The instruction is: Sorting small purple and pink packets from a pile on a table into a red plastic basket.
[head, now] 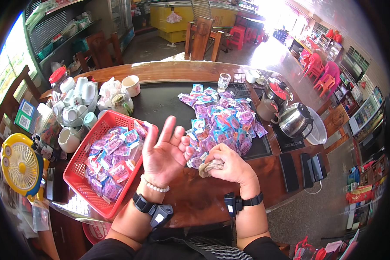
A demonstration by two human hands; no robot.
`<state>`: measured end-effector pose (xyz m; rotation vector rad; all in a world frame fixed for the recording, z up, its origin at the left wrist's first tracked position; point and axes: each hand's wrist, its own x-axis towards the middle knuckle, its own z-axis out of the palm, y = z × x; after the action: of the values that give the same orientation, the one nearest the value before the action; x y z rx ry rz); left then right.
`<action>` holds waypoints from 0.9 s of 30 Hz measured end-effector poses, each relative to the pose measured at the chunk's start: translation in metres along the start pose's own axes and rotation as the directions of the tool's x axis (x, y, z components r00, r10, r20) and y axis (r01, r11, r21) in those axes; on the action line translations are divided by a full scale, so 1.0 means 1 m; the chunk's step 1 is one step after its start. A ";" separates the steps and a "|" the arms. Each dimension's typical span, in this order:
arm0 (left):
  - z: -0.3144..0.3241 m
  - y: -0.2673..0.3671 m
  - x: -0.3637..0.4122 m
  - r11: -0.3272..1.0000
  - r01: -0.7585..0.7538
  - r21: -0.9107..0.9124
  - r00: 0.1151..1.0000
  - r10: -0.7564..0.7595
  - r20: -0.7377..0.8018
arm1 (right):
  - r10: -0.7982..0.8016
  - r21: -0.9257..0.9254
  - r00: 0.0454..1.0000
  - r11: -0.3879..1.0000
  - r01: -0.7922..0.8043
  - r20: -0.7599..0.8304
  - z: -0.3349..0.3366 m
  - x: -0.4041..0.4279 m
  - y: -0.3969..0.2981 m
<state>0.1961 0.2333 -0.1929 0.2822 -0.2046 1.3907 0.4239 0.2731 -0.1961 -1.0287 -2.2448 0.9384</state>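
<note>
My left hand (165,152) is raised palm up with its fingers apart, between a red plastic basket (109,211) and a heap of small wrapped packets (221,120). Nothing lies in its palm. In my right hand (230,164) is a crumpled beige cloth (211,167), pinched at the near edge of the heap. The heap is of purple, blue and orange packets, spread on a dark tray (159,100) set into the wooden table (195,201). More packets (112,156) of the same kind fill part of the basket.
A steel kettle (295,120), a brown pot (267,109) and a glass (224,81) stand right of and behind the heap. Phones (289,172) lie at the right edge. On the left are cups (84,92) and a yellow fan (21,165).
</note>
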 end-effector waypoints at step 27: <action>-0.034 -0.036 -0.003 0.479 0.359 0.802 0.899 0.054 -0.435 | 0.315 -0.012 0.948 0.949 -0.315 0.050 0.008 0.005 -0.004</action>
<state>0.2300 0.2356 -0.2289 0.8305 0.9312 1.2241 0.4134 0.2723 -0.1980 -1.4099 -2.1610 1.1015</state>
